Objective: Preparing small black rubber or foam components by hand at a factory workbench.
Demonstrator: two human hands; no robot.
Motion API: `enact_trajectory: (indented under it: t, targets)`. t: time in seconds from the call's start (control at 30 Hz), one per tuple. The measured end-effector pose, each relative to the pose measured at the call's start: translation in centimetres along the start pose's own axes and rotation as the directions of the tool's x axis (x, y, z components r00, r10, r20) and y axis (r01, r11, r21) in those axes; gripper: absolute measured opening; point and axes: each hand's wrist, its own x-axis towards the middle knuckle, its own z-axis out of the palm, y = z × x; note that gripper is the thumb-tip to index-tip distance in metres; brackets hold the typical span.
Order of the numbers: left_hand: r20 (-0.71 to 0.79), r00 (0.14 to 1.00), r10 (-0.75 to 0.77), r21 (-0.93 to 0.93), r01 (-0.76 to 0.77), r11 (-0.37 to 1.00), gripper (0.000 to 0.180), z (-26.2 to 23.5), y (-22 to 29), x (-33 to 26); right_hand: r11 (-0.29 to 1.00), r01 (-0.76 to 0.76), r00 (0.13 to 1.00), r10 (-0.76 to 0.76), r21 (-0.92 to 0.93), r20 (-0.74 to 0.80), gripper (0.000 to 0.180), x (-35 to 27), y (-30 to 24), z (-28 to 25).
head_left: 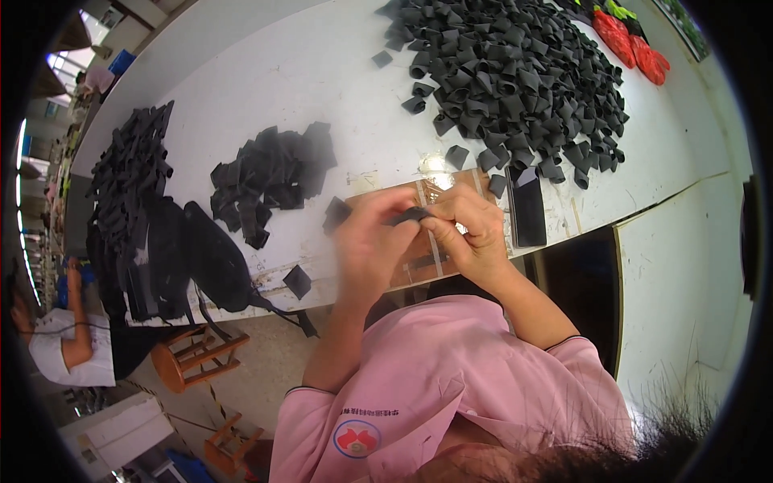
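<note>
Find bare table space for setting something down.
Free: the white table between the middle black pile and large black heap; a narrower strip left of that pile. Crowded: the heap, and the brown board beneath left hand and right hand.

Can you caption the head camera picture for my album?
Left hand and right hand meet at a small black piece, near a heap of black bits on a white table.

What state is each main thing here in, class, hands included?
Held black piece: partly hidden
Left hand: blurred, at the held black piece, grip unclear
Right hand: closed, pinching the held black piece
Large heap of black loops: loose
Middle black pile: loosely heaped
Black strips: piled together
Lone black square: lying apart
Phone: flat, screen dark
Red plastic bag: crumpled
</note>
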Motion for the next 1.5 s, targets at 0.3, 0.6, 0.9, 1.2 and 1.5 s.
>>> enact_trajectory:
  t: [0.3, 0.6, 0.9, 1.2, 1.5]
  targets:
    - [0.126, 0.966, 0.226, 0.279, -0.253, 0.926, 0.015, 0.2, 0.5, 0.4, 0.995, -0.045, 0.997, 0.051, -0.09, 0.065, 0.01, 0.7, -1.5, -0.7]
    - [0.083, 0.985, 0.152, 0.07, -0.158, 0.985, 0.014, -0.7, -0.9, 0.4, 0.987, -0.001, 0.992, 0.022, -0.163, 0.126, 0.009, 1.1, -1.2, -0.3]
    - [0.015, 0.927, 0.374, 0.375, -0.352, 0.858, 0.011, -1.5, -3.4, 0.4, 0.992, -0.105, 0.977, 0.116, -0.072, 0.179, 0.01, 1.6, -0.3, -1.4]
    - [-0.184, 0.979, 0.083, 0.939, 0.15, 0.309, 0.021, -9.2, -12.7, -1.4, 0.637, -0.574, 0.757, 0.652, 0.515, 0.037, 0.033, 1.3, 2.7, -2.9]
    - [-0.385, 0.856, -0.346, 0.329, 0.477, 0.815, 0.011, -8.4, -9.5, -2.1, 0.883, -0.466, 0.835, 0.423, 0.046, 0.352, 0.011, -4.5, 0.1, 2.4]
